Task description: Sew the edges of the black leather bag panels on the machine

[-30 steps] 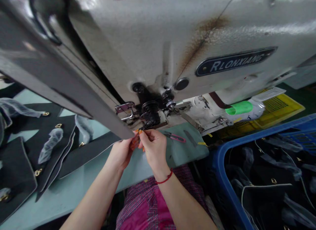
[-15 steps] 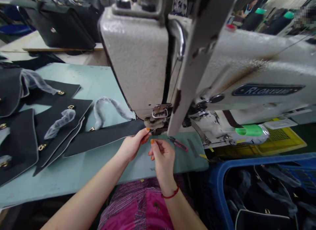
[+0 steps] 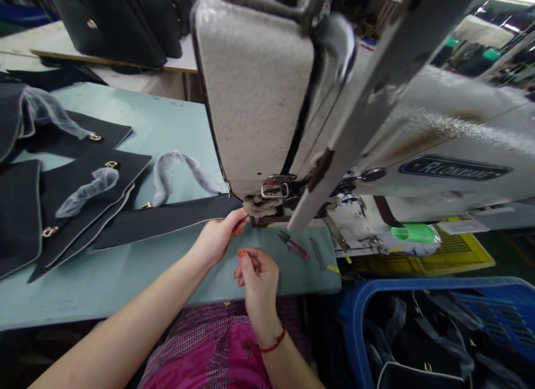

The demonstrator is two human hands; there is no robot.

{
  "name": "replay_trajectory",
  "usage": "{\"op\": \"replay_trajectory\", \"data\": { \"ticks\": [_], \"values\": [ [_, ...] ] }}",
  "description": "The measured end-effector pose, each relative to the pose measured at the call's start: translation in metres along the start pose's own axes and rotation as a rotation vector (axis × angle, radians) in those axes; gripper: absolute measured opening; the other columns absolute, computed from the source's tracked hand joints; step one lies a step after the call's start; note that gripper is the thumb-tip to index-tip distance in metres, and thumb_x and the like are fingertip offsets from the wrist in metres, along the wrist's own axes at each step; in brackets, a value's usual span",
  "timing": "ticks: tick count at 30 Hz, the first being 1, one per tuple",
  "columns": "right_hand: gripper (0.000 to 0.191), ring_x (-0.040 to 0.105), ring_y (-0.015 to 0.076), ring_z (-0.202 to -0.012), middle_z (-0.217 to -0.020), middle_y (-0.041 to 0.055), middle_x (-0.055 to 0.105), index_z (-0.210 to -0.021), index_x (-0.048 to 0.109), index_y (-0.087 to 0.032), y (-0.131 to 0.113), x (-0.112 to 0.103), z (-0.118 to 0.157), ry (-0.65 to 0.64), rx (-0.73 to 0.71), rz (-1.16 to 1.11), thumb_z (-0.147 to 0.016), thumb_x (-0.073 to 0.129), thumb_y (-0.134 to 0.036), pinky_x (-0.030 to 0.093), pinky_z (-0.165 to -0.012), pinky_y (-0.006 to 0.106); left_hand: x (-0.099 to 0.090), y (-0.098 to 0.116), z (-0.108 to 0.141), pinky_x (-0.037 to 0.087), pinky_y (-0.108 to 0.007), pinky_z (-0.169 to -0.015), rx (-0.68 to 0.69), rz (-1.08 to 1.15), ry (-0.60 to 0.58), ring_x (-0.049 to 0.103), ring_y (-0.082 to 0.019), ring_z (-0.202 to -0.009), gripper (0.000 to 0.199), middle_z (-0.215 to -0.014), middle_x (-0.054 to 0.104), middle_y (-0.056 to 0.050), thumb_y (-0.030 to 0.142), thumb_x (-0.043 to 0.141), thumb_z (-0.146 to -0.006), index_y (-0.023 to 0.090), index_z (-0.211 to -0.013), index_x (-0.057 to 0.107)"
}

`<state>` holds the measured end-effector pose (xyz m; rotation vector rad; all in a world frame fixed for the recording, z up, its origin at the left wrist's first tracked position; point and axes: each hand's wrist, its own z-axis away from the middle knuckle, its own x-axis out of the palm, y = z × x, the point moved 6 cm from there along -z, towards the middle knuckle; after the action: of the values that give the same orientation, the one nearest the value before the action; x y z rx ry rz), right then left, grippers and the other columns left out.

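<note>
My left hand (image 3: 218, 237) pinches the end of a long black leather-like panel (image 3: 167, 219) by its pale edge, close beside the presser foot of the sewing machine (image 3: 254, 93). A wrapped handle with a gold clasp (image 3: 147, 205) lies along the panel's far side. Lower and to the right, my right hand (image 3: 258, 277) hovers over the table's front edge, thumb and fingers curled together. Whatever they may hold is too small to make out. Pink-handled thread snips (image 3: 293, 244) lie on the table to the right of both hands, untouched.
More black panels (image 3: 83, 194) with plastic-wrapped handles cover the left of the green table (image 3: 159, 121). Black bags (image 3: 112, 27) stand behind. A blue basket (image 3: 353, 322) of black pieces is at lower right, with a yellow crate (image 3: 463, 249) beyond. A slanted metal bar (image 3: 355, 127) crosses before the machine.
My right hand has drawn back toward me, away from the left hand and the presser foot. My left hand keeps its pinch on the panel. The whole view has shifted slightly.
</note>
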<state>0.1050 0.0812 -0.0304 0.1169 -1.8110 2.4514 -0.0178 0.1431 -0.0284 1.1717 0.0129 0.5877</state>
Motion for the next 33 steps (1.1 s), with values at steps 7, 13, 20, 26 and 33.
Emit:
{"op": "replay_trajectory", "data": {
  "ticks": [7, 13, 20, 26, 33],
  "values": [
    [0.024, 0.045, 0.0073, -0.041, -0.050, -0.0033, 0.056, -0.079, 0.066, -0.015, 0.008, 0.001, 0.007, -0.062, 0.002, 0.034, -0.086, 0.061, -0.037, 0.036, -0.042, 0.017, 0.004, -0.004, 0.003, 0.033, -0.022, -0.049, -0.022, 0.078, 0.006, 0.043, -0.008, -0.049, 0.024, -0.052, 0.056, 0.000, 0.032, 0.076, -0.062, 0.013, -0.056, 0.063],
    [0.025, 0.045, 0.0071, -0.043, -0.052, -0.0031, 0.056, -0.077, 0.065, -0.014, 0.013, -0.005, 0.007, -0.060, 0.007, 0.009, -0.087, 0.061, -0.037, 0.036, -0.044, 0.018, 0.012, -0.011, 0.017, 0.041, -0.022, -0.057, -0.006, 0.163, 0.118, 0.050, -0.009, -0.057, 0.025, -0.060, 0.060, 0.000, 0.035, 0.076, -0.065, 0.015, -0.058, 0.062],
    [0.028, 0.044, 0.0077, -0.045, -0.056, -0.0040, 0.053, -0.084, 0.065, -0.014, 0.010, -0.020, 0.006, -0.006, -0.015, -0.025, -0.087, 0.061, -0.041, 0.035, -0.044, 0.019, 0.013, -0.016, 0.040, 0.037, -0.024, -0.052, -0.029, -0.015, 0.384, 0.046, -0.011, -0.053, 0.038, -0.055, 0.054, 0.002, 0.051, 0.071, -0.070, 0.016, -0.058, 0.061],
    [0.029, 0.051, 0.0115, -0.056, -0.066, -0.0005, 0.058, -0.093, 0.067, -0.014, -0.011, -0.038, -0.001, 0.036, -0.166, 0.138, -0.093, 0.055, -0.041, 0.041, -0.053, 0.022, 0.029, -0.022, 0.042, 0.036, -0.023, -0.054, 0.053, 0.124, 0.379, 0.045, -0.011, -0.056, 0.038, -0.060, 0.052, 0.002, 0.051, 0.066, -0.078, 0.016, -0.063, 0.062],
    [0.041, 0.066, 0.0169, -0.075, -0.088, 0.0084, 0.072, -0.097, 0.071, -0.015, -0.038, -0.014, -0.020, -0.099, -0.187, 0.195, -0.098, 0.045, -0.047, 0.050, -0.060, 0.024, 0.002, 0.010, 0.100, 0.041, -0.020, -0.059, 0.189, -0.053, -0.014, 0.047, -0.011, -0.062, 0.016, -0.070, 0.054, 0.003, 0.036, 0.062, -0.087, 0.020, -0.083, 0.063]
  ]
}}
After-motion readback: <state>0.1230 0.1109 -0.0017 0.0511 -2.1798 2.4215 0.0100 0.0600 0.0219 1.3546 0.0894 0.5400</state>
